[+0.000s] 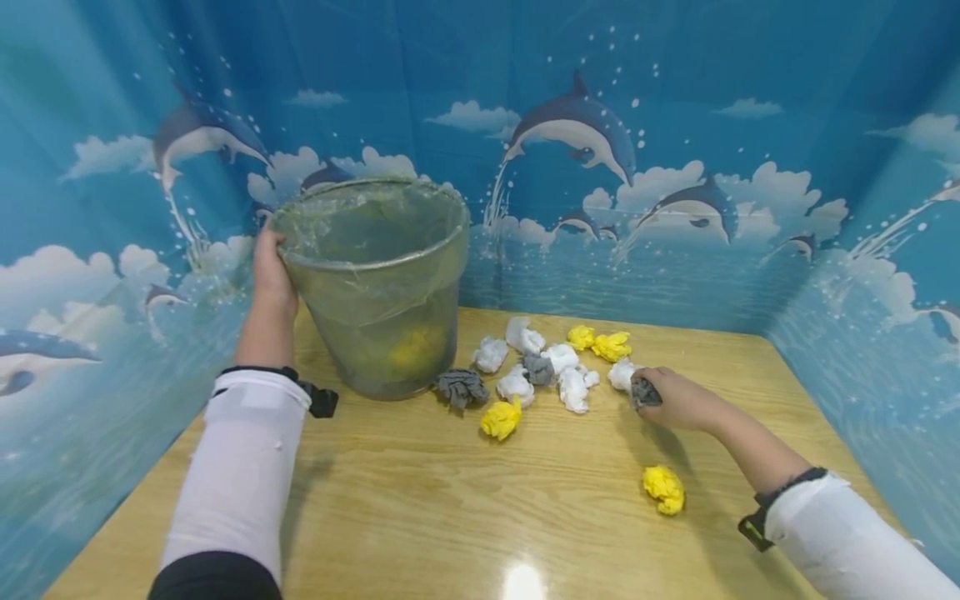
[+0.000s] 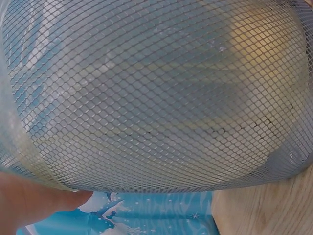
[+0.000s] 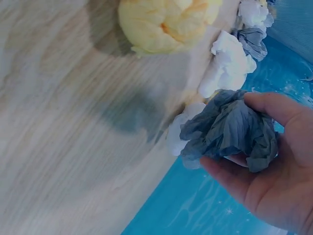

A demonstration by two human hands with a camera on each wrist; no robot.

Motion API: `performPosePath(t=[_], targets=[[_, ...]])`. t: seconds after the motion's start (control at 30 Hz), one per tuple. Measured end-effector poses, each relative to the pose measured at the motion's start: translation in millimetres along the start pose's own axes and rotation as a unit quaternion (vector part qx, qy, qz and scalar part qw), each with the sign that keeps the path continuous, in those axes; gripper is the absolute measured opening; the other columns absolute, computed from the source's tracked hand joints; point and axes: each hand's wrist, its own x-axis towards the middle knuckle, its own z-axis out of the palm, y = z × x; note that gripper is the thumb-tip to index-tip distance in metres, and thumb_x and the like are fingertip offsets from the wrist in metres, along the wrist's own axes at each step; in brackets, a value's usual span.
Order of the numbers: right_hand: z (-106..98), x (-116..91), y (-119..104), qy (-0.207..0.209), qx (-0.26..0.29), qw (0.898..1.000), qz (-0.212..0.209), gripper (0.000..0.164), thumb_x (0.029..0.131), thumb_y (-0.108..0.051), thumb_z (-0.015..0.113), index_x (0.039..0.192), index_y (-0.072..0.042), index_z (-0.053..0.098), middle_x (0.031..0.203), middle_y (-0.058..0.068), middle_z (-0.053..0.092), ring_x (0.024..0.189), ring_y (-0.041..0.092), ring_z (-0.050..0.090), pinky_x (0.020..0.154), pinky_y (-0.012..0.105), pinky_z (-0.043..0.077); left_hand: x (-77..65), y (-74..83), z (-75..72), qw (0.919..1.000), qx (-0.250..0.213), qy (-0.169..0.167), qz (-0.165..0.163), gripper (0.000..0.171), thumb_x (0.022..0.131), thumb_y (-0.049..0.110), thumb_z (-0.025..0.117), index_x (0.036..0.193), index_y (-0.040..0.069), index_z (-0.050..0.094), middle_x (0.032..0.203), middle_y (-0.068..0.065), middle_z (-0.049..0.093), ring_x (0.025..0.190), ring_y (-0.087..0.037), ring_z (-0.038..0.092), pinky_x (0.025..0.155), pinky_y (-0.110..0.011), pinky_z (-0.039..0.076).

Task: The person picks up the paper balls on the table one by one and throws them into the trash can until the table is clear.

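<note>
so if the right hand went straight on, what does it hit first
The right hand would probably meet the white crumpled ball just beyond the grey ball it holds, though the depth is unclear.

Screened-off workspace, the type of room beyond it indeterminable. Blue cloth hangings printed with leaping dolphins and clouds enclose a wood-grain table on three sides; a bright reflection marks its near part.

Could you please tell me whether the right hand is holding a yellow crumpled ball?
No, the right hand grips a gray crumpled ball between its thumb and fingers.
</note>
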Motion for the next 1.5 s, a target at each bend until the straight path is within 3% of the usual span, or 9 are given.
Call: performPosePath(t=[0.27,0.53,0.9,1.2,1.5], targets=[[-9.4,4.3,-4.9,0.038,0.041,0.998,-0.008,0.053,0.092,-0.019,0.063,0.135,0.006,0.046,0.121,0.03,0.054,0.107,0.042,0.056,0.083,0.051,0.049,0.6,-1.0,1.2,1.0,-0.005,-0.001,0.003,0.068,0.094,0.033,0.028,0.156,0.03,0.001,0.161,0.016,-0.015,0.147,-0.003,-0.013,0.096,-0.025,0.017],[-20.7,1.9,-8.0,0.03,0.098,0.995,-0.003,0.057,0.095,-0.027,0.058,0.14,0.005,0.04,0.115,0.024,0.06,0.1,0.034,0.06,0.078,0.045,0.049,1.1,-3.2,-0.8,0.9998,-0.004,-0.008,0.016,0.067,0.095,0.034,0.028,0.156,0.031,0.001,0.161,0.016,-0.016,0.146,-0.003,-0.016,0.115,-0.026,0.009],[-25.9,1.6,-6.8,0.016,0.157,0.988,0.0,0.058,0.101,-0.028,0.046,0.145,0.005,0.029,0.131,0.032,0.047,0.118,0.046,0.05,0.086,0.051,0.048,2.5,-0.6,0.3,0.9999,0.004,-0.004,0.009,0.067,0.095,0.033,0.027,0.156,0.029,-0.001,0.161,0.015,-0.017,0.146,-0.004,-0.016,0.112,-0.028,0.011],[-32.6,2.1,-14.1,0.073,0.168,0.983,-0.011,0.053,0.096,-0.022,0.056,0.14,0.002,0.039,0.119,0.024,0.055,0.1,0.03,0.057,0.075,0.037,0.047,2.0,-3.0,-0.9,0.9999,0.003,-0.007,0.011,0.066,0.096,0.032,0.026,0.156,0.029,0.0,0.161,0.016,-0.017,0.146,-0.003,-0.017,0.112,-0.026,0.012],[-43.6,8.2,-28.9,0.111,0.158,0.981,-0.029,0.051,0.093,-0.015,0.062,0.139,-0.002,0.045,0.126,0.025,0.053,0.104,0.035,0.058,0.078,0.042,0.05,3.9,-2.8,0.1,0.9997,-0.007,-0.007,0.02,0.068,0.094,0.032,0.028,0.156,0.029,0.001,0.161,0.018,-0.015,0.146,-0.001,-0.014,0.112,-0.021,0.012]])
